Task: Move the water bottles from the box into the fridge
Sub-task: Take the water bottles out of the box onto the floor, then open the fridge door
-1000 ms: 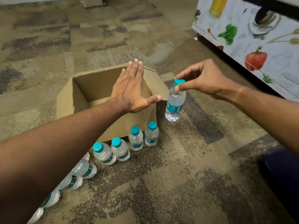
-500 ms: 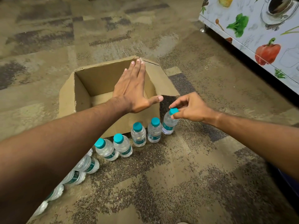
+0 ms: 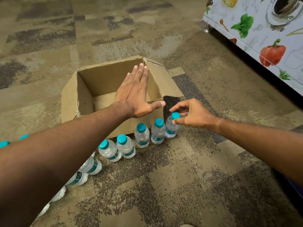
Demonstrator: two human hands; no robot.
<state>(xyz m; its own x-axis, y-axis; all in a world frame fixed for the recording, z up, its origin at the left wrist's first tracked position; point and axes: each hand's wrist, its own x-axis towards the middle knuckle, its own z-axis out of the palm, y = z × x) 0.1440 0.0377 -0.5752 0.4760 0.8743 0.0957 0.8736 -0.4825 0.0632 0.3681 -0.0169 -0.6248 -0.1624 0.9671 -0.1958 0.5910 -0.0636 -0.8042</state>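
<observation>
Here, the right hand (image 3: pixel 195 116) pinches the teal cap of a small water bottle (image 3: pixel 171 128), thumb and fingertips curled round it; the bottle stands on the carpet (image 3: pixel 180 177) at the right end of a row of bottles (image 3: pixel 126 146) running along the near wall of the cardboard box (image 3: pixel 86 82). The next 4 bottles in the row stand upright just beside one another; further left the row curves toward the viewer and passes under the left forearm. The left hand (image 3: pixel 136 94) is held flat above the open box, fingers straight and together, thumb spread, holding nothing. At upper right stands a white cabinet front (image 3: pixel 262 27) printed with vegetables; whether it is the fridge cannot be told.
</observation>
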